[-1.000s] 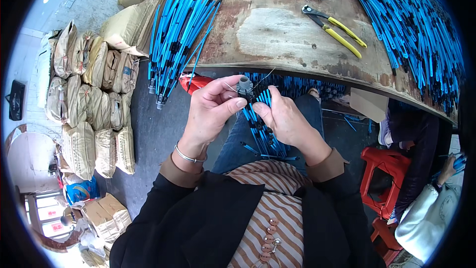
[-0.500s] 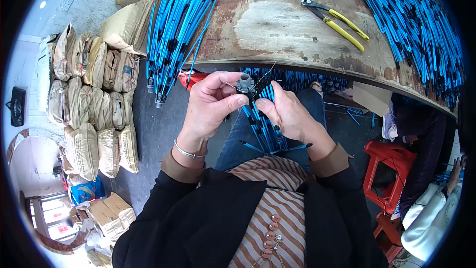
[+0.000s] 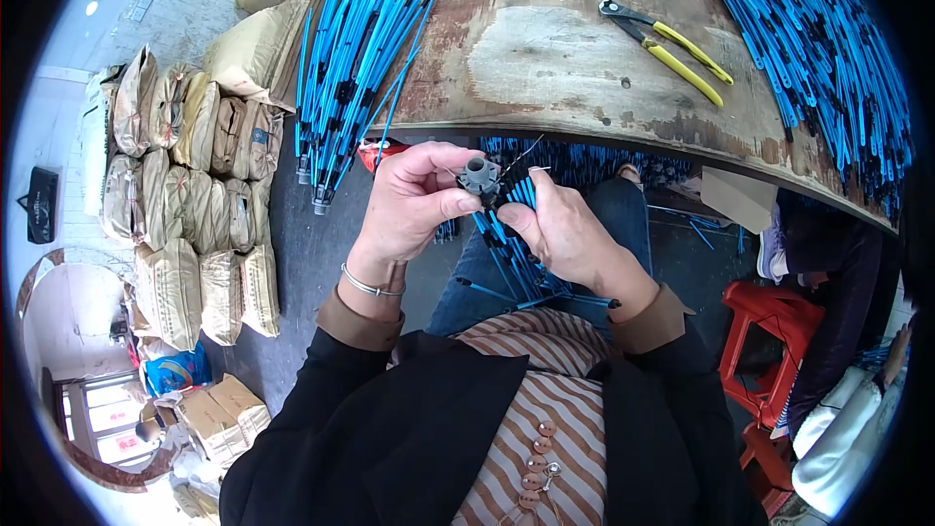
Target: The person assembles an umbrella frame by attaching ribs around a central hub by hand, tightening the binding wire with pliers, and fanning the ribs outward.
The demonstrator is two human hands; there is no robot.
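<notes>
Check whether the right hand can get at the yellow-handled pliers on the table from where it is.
Probably yes. The pliers lie alone on bare wood ahead of the right hand, nothing over them. But that hand is pinching blue rods at the grey hub, so it must let go first.

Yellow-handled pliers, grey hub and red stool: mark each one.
yellow-handled pliers (image 3: 672, 47), head view, on the yellow handles.
grey hub (image 3: 477, 175), head view, on its round top between the two hands.
red stool (image 3: 769, 331), head view, on its seat.
</notes>
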